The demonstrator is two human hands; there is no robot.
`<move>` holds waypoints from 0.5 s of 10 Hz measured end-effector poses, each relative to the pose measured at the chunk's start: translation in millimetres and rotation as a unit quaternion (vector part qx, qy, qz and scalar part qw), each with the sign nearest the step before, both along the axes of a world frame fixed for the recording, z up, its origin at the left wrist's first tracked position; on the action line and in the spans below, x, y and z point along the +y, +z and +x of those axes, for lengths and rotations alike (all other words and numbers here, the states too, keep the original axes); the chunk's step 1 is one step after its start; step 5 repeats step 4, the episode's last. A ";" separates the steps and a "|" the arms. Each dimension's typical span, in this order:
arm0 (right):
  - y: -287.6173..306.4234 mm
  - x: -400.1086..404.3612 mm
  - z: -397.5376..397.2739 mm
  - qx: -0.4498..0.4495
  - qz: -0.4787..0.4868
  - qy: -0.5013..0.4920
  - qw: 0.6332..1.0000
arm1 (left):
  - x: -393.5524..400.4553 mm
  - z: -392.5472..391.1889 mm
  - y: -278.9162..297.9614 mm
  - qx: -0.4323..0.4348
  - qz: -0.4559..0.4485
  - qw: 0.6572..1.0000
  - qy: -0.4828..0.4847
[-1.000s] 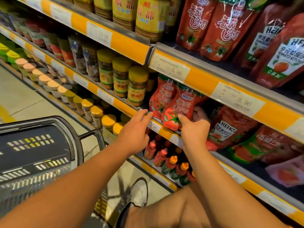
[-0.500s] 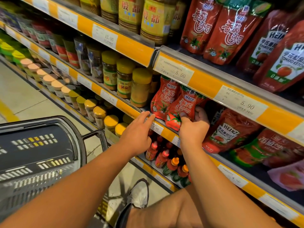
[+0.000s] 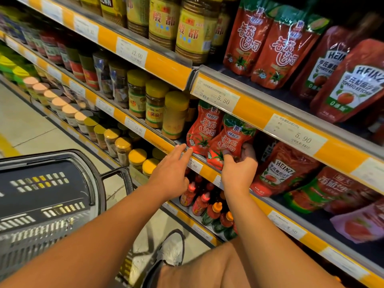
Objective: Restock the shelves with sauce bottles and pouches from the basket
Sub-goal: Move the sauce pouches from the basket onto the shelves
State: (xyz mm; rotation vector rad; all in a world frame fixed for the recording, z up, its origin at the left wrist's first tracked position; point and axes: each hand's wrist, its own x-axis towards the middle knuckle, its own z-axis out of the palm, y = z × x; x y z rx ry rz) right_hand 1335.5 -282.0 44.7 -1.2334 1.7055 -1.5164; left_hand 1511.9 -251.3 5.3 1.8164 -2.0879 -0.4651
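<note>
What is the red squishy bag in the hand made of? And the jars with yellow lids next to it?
The red pouch held by the right hand looks like thin, glossy plastic film: it creases and catches the light. The jars look like clear plastic or glass, since the brownish filling shows through; which one, I cannot tell. Their yellow lids look like matte plastic.

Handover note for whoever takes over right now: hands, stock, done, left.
Right hand: grips the front tomato pouch at its lower end, on the middle shelf, leaning against the pouch behind.
Left hand: open, fingertips at the shelf edge beside the pouches, holding nothing.
Basket: lower left; no stock visible inside.
Done: this pouch is on the shelf.
Left: straighten it, release, check the basket for remaining items.
</note>
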 end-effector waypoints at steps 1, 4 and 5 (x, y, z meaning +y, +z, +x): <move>2.4 5.8 -1.0 0.028 -0.001 0.007 1.000 | -1.9 4.2 1.5 -0.002 0.016 1.000 -0.011; 36.4 42.7 -9.2 0.094 0.145 0.047 0.984 | 26.1 -2.8 37.1 0.073 -0.033 0.997 0.017; 36.4 42.7 -9.2 0.094 0.145 0.047 0.984 | 26.1 -2.8 37.1 0.073 -0.033 0.997 0.017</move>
